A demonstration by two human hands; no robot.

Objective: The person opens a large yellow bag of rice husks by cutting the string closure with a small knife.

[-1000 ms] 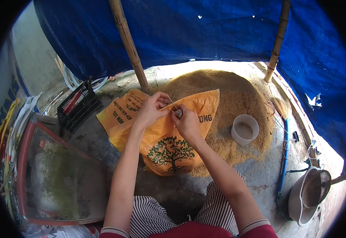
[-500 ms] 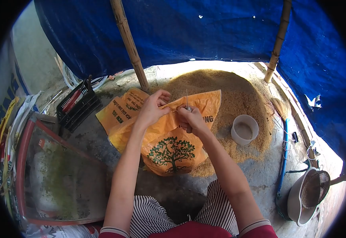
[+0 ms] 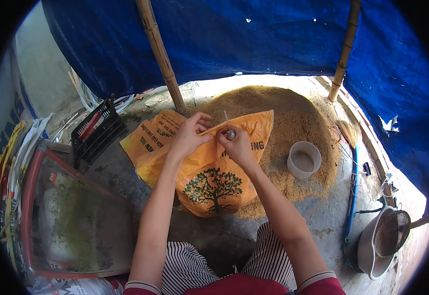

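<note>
An orange woven sack (image 3: 202, 169), printed with a green tree and dark lettering, bulges in front of me. My left hand (image 3: 191, 137) pinches the gathered top edge of the sack between thumb and fingers. Just to its right, my right hand (image 3: 236, 145) is closed round a thin metal tool (image 3: 226, 118). A slim shaft of the tool points up above the fist, and a rounded silvery part shows at the thumb. The rest of it is hidden in the fingers. The sack's upper right corner flares out beyond my right hand.
Behind the sack spreads a grain pile (image 3: 283, 105), with a white tub (image 3: 304, 160) on it. A broom (image 3: 356, 162) and a bucket with a strainer (image 3: 379, 241) lie at right. At left are a black crate (image 3: 96, 132) and a red-framed panel (image 3: 76, 216). Bamboo poles (image 3: 160, 54) stand before a blue tarp.
My right hand has turned slightly, and the tool's shaft now leans to the left instead of standing upright. My left hand keeps its pinch on the sack's edge.
</note>
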